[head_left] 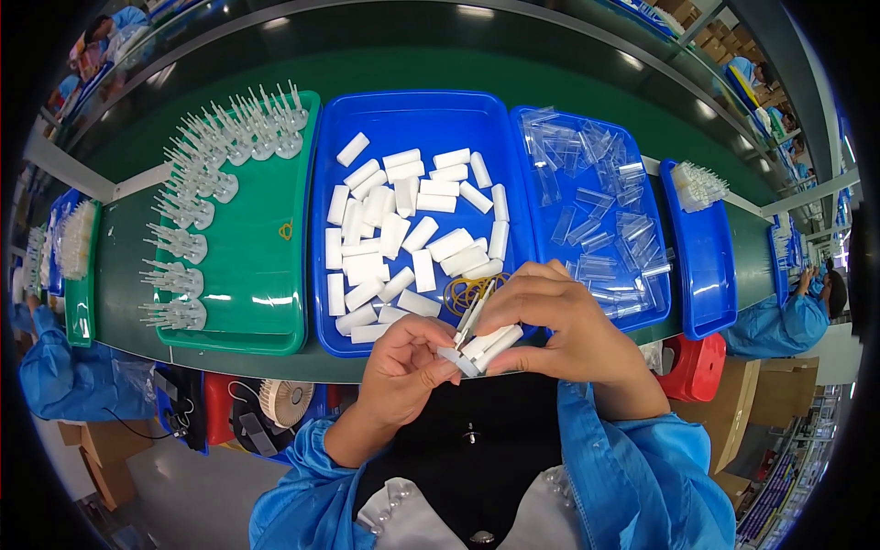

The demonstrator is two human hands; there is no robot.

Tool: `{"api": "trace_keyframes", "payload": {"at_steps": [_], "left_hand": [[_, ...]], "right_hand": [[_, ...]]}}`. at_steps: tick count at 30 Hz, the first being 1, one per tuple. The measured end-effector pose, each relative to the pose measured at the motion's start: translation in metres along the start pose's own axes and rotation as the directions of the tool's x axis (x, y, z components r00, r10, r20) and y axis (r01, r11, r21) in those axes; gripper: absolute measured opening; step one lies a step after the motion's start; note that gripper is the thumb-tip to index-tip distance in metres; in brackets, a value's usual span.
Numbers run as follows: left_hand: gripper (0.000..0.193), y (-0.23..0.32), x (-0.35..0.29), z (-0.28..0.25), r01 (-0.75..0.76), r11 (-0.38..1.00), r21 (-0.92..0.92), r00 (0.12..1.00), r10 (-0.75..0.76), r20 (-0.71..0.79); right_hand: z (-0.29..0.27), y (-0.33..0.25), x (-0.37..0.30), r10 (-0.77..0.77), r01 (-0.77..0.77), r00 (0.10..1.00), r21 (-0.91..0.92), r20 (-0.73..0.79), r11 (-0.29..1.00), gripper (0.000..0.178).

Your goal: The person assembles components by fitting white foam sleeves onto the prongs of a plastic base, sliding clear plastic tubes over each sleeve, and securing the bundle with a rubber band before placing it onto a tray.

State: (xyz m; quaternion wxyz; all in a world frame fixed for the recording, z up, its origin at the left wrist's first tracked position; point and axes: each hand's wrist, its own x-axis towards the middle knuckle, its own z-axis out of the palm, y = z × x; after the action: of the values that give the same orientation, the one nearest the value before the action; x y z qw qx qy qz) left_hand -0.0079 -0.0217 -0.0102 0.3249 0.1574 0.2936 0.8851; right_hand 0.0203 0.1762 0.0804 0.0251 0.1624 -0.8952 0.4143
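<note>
Close to my body, just in front of the middle blue tray's near edge, both hands meet on one small assembly. My left hand (400, 368) is closed, thumb and fingers pinching a pale base with thin rods (464, 361). Curled over from the other side, my right hand (566, 321) is closed on a white block (496, 347) against that base. Its fingers partly cover the rods and block, so how they join is hidden. Behind my hands, yellow rubber bands (469, 291) lie among many loose white blocks (394, 235) in the middle blue tray (412, 104).
At left, a green tray (247, 275) holds rows of pale rodded pieces (188, 246) and one rubber band. Clear plastic sleeves (596, 211) fill the blue tray on the right. Farther right, another blue tray (706, 266) bears white pieces. Co-workers in blue sit at both sides.
</note>
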Motion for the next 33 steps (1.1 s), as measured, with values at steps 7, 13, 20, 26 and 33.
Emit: {"api": "trace_keyframes", "payload": {"at_steps": [7,13,20,26,33], "left_hand": [[0.021,-0.001,0.003,0.001,0.039,0.998,-0.057,0.999,-0.04,-0.013],[0.02,-0.004,0.005,0.004,0.088,0.974,-0.207,0.995,-0.078,0.058],[0.023,0.002,-0.005,0.001,-0.089,0.993,0.074,0.995,0.093,-0.045],[0.023,0.002,-0.003,0.007,-0.132,0.967,0.217,0.978,0.163,-0.132],[0.022,0.004,-0.01,0.0,-0.166,0.975,0.147,0.965,0.191,-0.178]], "right_hand": [[0.012,0.011,-0.003,-0.036,0.036,0.999,0.181,0.0,0.983,0.025],[0.012,0.017,0.001,-0.209,0.211,0.977,0.151,-0.032,0.966,0.025],[-0.021,0.032,0.037,-0.006,-0.011,0.975,-0.077,-0.224,0.997,0.019],[-0.012,0.093,0.091,0.24,-0.218,0.971,-0.495,-0.02,0.841,0.018],[0.001,0.089,0.104,0.394,-0.272,0.911,-0.541,0.121,0.796,0.015]]}}
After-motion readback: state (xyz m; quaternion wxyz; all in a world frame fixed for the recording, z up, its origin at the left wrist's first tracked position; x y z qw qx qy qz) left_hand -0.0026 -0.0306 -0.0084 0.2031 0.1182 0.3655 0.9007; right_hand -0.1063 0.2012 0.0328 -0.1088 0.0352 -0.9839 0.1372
